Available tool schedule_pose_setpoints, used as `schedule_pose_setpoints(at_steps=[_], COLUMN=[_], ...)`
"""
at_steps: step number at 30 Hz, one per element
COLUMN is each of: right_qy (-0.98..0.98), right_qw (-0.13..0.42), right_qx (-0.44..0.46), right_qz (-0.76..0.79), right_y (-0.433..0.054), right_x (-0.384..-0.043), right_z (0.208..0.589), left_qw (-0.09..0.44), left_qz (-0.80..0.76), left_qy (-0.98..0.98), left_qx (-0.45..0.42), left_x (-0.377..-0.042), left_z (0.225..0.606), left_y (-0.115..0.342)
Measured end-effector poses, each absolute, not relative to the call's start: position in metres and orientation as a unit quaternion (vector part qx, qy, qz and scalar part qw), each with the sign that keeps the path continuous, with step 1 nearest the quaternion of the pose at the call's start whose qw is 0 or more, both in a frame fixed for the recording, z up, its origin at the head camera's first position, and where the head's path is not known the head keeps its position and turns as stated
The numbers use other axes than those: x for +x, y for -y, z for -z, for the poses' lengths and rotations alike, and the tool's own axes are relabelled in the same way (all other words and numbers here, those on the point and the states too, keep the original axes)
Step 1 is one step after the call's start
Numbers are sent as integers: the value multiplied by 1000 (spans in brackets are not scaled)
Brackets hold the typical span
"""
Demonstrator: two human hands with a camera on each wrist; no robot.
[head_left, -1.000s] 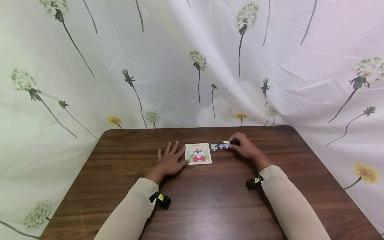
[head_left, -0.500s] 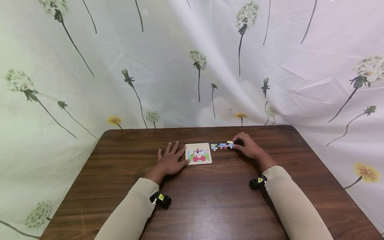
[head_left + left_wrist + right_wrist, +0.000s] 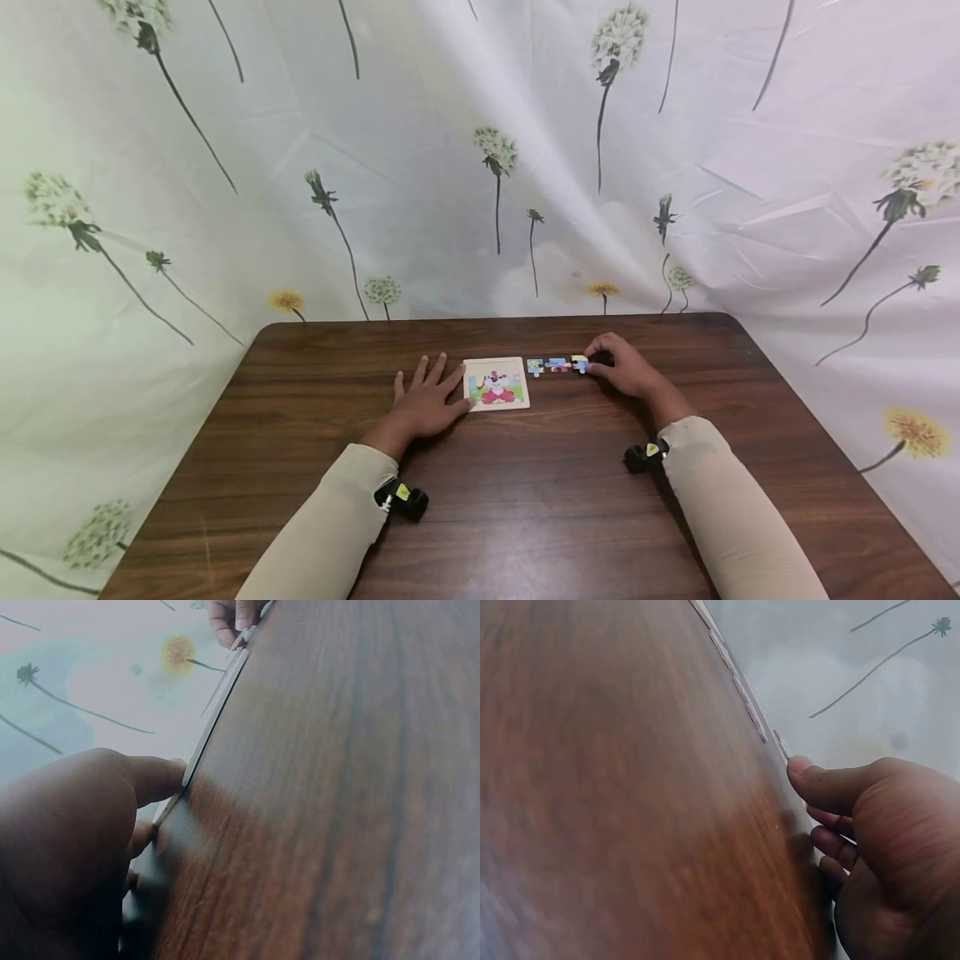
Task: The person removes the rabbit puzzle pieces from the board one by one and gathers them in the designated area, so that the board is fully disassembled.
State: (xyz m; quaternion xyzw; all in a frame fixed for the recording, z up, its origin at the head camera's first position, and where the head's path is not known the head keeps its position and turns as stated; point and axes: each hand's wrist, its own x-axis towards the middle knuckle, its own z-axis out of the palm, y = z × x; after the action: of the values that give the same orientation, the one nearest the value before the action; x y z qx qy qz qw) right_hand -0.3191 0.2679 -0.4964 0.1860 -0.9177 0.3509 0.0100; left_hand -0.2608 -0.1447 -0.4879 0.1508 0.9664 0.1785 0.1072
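Note:
In the head view, a square puzzle board (image 3: 497, 408) with a light frame and a cartoon animal picture lies on the table. My left hand (image 3: 427, 407) rests flat with fingers spread, its thumb and index finger at the board's left edge. To the right of the board, two jigsaw pieces (image 3: 535, 367) lie in a row, the second one blue and red. My right hand (image 3: 626, 368) pinches a blue and yellow jigsaw piece (image 3: 581, 364) at the row's right end. In the right wrist view, the thumb (image 3: 802, 766) is at this piece's edge, and the piece appears slightly raised.
The dark wooden table (image 3: 510, 500) has rounded far corners. Behind it hangs a pale cloth (image 3: 435, 167) printed with dandelions. A wrist camera (image 3: 408, 503) is strapped on the left sleeve, and another camera (image 3: 643, 457) on the right one.
My right hand has moved a little to the right with the pinched jigsaw piece, leaving a gap between it and the middle piece. The left hand and the board have stayed in place.

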Motion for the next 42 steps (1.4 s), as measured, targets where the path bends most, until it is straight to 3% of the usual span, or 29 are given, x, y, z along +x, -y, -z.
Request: schedule_pose_setpoints(at_steps=[42], right_qy=[910], right_qw=[11], right_qx=[160], right_qz=[-382], right_y=[-266], right_x=[-316], right_z=[500], left_qw=[117], left_qz=[-193], left_qy=[-963], left_qx=[148], left_x=[-268], left_z=[498], left_y=[146])
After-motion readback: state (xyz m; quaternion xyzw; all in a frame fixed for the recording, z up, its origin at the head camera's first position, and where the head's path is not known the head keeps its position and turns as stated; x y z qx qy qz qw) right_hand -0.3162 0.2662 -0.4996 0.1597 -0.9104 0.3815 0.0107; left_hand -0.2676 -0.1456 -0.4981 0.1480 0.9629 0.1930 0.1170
